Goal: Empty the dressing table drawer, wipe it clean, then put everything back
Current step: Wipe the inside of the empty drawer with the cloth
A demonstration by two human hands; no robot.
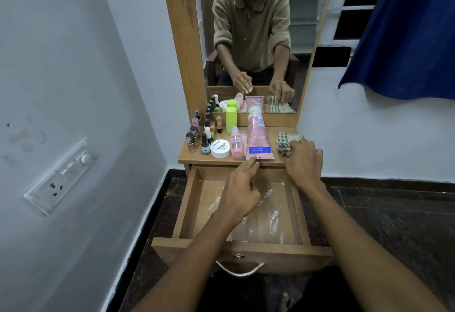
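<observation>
Drawer (pixel 242 245) of the dressing table stands pulled fully out below the worktop (pixel 272 159), with only a clear plastic liner (pixel 268 215) on its floor. Left hand (pixel 240 192) hovers over the drawer, index finger stretched to the crimped end of the pink tube (pixel 259 139), other fingers loosely curled and holding nothing. Right hand (pixel 304 163) rests on the worktop's right side, fingers bent over the checked cloth (pixel 284 143). Nail polish bottles (pixel 200 134), a white jar (pixel 220 149), a small pink bottle (pixel 235 143) and a green container (pixel 231 117) crowd the left side
</observation>
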